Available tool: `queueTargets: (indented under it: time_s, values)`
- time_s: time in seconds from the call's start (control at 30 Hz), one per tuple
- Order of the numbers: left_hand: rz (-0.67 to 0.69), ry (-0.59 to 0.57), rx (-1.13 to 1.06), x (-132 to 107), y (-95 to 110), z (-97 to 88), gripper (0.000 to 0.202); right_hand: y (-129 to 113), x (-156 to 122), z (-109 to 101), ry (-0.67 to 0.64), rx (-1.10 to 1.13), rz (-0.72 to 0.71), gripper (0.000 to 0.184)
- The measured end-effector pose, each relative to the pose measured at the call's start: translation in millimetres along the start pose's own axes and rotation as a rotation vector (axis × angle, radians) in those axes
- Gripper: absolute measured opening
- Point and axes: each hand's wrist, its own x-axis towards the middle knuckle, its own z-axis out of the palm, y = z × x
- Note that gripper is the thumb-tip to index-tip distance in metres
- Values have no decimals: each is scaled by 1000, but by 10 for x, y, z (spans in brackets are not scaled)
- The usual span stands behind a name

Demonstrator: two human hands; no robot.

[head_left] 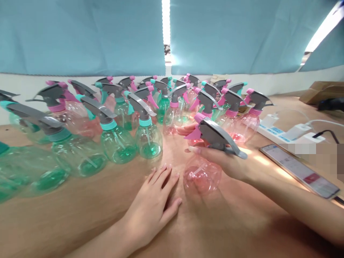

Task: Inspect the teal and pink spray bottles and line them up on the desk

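A pink spray bottle (pixel 201 175) with a grey and pink trigger head stands at the centre right. My right hand (pixel 215 156) wraps round its neck just below the head, thumb in front and fingers behind. Beside it, my left hand (pixel 153 200) lies flat on the wooden table (pixel 102 218), fingers spread and holding nothing. Just beyond the left fingertips is a green spray bottle (pixel 148 141) with a turquoise collar. Another green spray bottle (pixel 118 143) is to its left.
Several more pink and green spray bottles fill the back and left of the table. A phone (pixel 299 171) lies at the right, near a white power strip (pixel 282 134) with plugs and cables. Behind it is a cardboard box (pixel 322 92). Blue curtains (pixel 86 36) hang at the back.
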Motion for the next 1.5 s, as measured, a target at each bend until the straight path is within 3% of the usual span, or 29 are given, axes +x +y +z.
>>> queueTargets:
  time_s: [0.13,0.4,0.57,0.83,1.03,1.5]
  values:
    - [14,28,13,-19,-30,53,47,-87,53,34,24,75,4,39]
    - [33,54,11,-20,-32,43,47,56,22,58,107,16,15,31]
    - [7,-27,14,19,0,-34,47,-68,37,32,24,43,36,29]
    - [-55,-99,26,74,81,-120,45,-67,18,45,30,121,79,39]
    - [-75,-46,25,65,90,-114,42,-90,0,75,68,202,31,51]
    - [-143,28,53,-120,73,-205,36,-21,2,77,87,123,-5,35]
